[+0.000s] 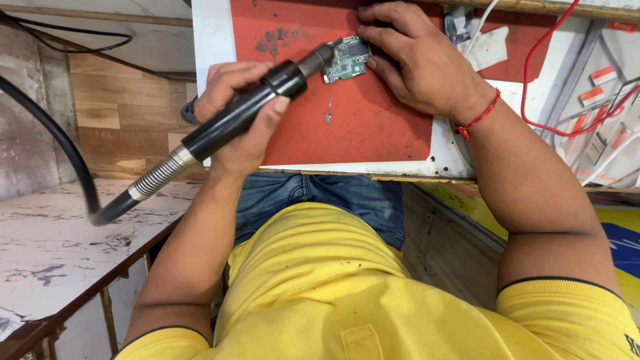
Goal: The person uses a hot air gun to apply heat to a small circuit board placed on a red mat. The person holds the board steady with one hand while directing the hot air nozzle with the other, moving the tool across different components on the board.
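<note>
Head view, looking down over the person's yellow shirt (320, 280) to the bench.

Step in hand (judged): hot-air work on a board. The left hand (237, 113) is wrapped tight round the black hot-air handpiece (250, 110), fingers closed on the barrel, thumb laid along its underside. Its metal nozzle (319, 59) points at the left edge of the small green circuit board (347, 59); whether nozzle and board touch cannot be told. The right hand (417, 60) lies on the red work mat (360, 127), fingers spread and pressed against the board's top and right edges, pinning it flat rather than gripping it. The board sits near the mat's upper middle, between the two hands.

Next move, as a judgement: the nozzle needs to be held steady just over the part being heated, while the right fingers keep the board from sliding and stay off the hot side. The tweezers (329, 111), lying loose on the mat just below the board, look like the tool to reach for.

Count:
- circuit board: 1
- handpiece: 1, with 1 ribbed metal strain relief (159, 175) and 1 black hose (60, 143)
- tweezers: 1
- red mat: 1, with dark scorch marks
- red wire (533, 87): 1, looping at the right
- red thread band (479, 117) on the right wrist: 1
- hands: 2, both the person's own
</note>
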